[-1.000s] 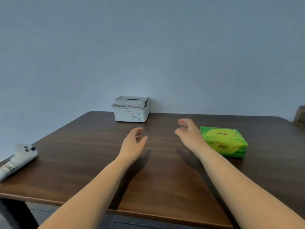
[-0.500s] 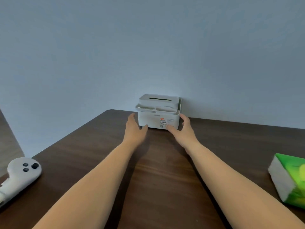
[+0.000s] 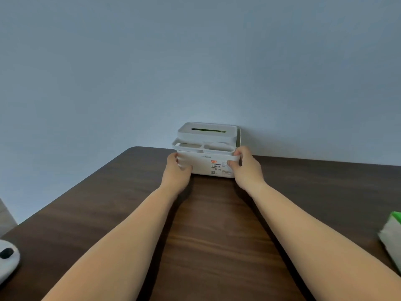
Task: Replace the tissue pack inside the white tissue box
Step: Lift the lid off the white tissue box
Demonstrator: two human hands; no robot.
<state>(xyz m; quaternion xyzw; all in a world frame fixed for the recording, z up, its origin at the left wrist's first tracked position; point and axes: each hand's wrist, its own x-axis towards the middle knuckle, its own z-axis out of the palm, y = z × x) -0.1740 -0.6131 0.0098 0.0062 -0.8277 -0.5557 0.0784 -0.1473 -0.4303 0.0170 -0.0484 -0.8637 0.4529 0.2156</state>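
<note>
The white tissue box [image 3: 207,161] stands at the far edge of the dark wooden table [image 3: 206,224], against the wall. Its lid has a slot showing green inside, and a front tray with two compartments sits below the lid. My left hand [image 3: 176,173] grips the box's left front corner. My right hand [image 3: 246,169] grips its right front corner, thumb on the front face. A green tissue pack [image 3: 391,237] lies at the right edge of the view, mostly cut off.
A white controller [image 3: 7,258] with a black button lies at the table's left front corner. A plain blue-grey wall [image 3: 195,61] rises directly behind the box. The table's left edge runs diagonally toward the far corner.
Both hands reached forward from mid-table and closed on the sides of the tissue box. The view moved closer and left, pushing the green pack to the right edge.
</note>
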